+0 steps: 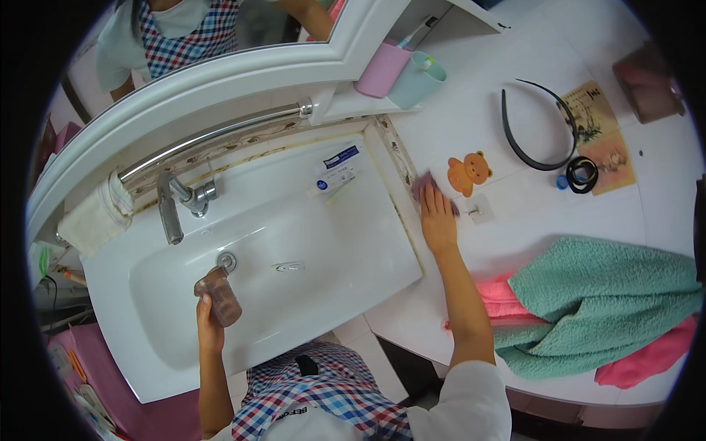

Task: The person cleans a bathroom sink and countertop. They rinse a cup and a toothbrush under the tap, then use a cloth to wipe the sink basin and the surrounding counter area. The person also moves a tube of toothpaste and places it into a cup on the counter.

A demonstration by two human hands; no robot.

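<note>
My left hand (208,320) grips a translucent brown plastic cup (222,300) and holds it tilted over the white washbasin (331,242). The cup is near the metal drain (226,261); whether it contains anything, I cannot tell. On the right, my right hand (438,218) presses a purple cloth (426,183) flat with its fingers against the white tiled surface, at the patterned border strip beside the basin. Just right of the cloth are an orange bear-shaped piece (468,172) and a clear adhesive hook (479,209).
A chrome faucet (185,201) stands behind the drain, with toothpaste tubes (336,173) on the basin ledge. Pink (383,69) and mint (418,81) cups sit on the mirror shelf. A black headband (515,144), hair ties (582,175) and a green towel (601,297) are at right.
</note>
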